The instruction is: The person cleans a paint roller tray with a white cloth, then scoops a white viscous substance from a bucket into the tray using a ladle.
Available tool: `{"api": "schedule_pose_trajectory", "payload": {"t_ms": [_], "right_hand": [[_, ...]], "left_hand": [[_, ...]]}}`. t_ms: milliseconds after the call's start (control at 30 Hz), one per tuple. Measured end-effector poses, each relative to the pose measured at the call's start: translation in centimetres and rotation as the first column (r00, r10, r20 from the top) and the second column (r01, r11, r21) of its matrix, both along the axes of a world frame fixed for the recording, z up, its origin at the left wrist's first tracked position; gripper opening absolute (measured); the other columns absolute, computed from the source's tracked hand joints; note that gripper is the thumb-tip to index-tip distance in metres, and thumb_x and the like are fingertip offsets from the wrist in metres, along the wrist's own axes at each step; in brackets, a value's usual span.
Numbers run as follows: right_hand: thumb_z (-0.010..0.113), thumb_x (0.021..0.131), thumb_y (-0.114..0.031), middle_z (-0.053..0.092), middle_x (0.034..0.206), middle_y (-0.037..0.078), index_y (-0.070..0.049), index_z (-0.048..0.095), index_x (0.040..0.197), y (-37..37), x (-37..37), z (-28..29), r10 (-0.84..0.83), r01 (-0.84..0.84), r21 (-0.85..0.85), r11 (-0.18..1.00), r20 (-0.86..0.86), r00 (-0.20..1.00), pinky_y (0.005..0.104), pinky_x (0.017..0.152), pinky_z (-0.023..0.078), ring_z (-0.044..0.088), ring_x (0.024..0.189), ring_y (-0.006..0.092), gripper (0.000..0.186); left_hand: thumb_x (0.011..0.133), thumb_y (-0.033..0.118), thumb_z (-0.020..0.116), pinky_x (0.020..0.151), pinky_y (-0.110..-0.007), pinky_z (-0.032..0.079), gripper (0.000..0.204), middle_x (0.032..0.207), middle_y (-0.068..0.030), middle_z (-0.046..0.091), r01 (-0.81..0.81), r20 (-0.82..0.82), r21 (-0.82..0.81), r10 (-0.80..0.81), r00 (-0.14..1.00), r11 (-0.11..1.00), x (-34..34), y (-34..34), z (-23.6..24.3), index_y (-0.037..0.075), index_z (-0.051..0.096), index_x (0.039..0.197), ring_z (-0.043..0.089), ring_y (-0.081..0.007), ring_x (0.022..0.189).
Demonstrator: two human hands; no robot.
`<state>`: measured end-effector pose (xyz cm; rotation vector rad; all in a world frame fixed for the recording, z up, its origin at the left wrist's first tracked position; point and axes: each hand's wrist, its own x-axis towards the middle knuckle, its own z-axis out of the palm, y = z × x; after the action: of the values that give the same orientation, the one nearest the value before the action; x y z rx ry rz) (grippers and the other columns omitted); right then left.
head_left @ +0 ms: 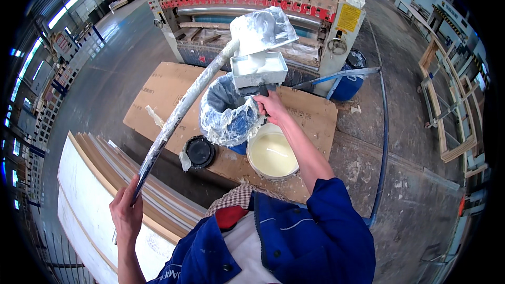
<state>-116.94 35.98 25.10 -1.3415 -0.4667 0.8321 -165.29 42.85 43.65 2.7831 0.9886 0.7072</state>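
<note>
My left hand (127, 209) is closed around the lower end of a long, white-crusted pole (181, 106). At the pole's far end, a scoop (263, 27) smeared with white is tilted over a rectangular open box (259, 80). White liquid shows in the box, below the scoop's lip. My right hand (271, 104) grips the box's dark handle and holds it up. Left of the box stands a blue barrel lined with a glue-smeared plastic bag (225, 126). Under my right forearm is a white bucket of pale yellow liquid (272, 152).
A large roller machine (247, 8) stands ahead. Flattened cardboard (158, 92) lies under the containers, with a black lid (200, 151) on it. Stacked boards (94, 189) stand at the left. A blue metal bar (385, 142) and blue drum (347, 84) are at the right.
</note>
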Motion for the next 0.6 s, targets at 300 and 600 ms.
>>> {"api": "schedule_pose_trajectory", "payload": {"t_ms": [300,600], "right_hand": [[0.067,0.088,-0.013,0.053,0.060,0.000,-0.008,0.053,0.072,-1.1,0.3,0.1,-0.033,0.034,-0.013,0.999,0.032,0.999,0.0262,0.042,0.037,0.049,0.048,0.0092,0.022],[0.067,0.088,-0.011,0.053,0.062,0.001,-0.007,0.054,0.074,-1.9,0.6,-0.8,-0.071,0.071,0.013,0.997,-0.022,0.997,0.0266,0.043,0.037,0.049,0.049,0.0096,0.019]], "left_hand": [[0.083,-0.010,0.066,0.057,-0.033,0.048,0.055,0.072,-0.0113,0.058,-0.004,0.027,0.043,0.003,1.000,0.999,0.0,-0.1,0.1,0.014,0.064,0.133,0.056,-0.0184,0.060],[0.084,-0.010,0.067,0.053,-0.031,0.043,0.053,0.070,-0.0081,0.053,0.004,0.113,0.065,-0.011,0.993,0.998,0.2,0.0,-0.6,0.011,0.065,0.133,0.051,-0.0150,0.059]]}}
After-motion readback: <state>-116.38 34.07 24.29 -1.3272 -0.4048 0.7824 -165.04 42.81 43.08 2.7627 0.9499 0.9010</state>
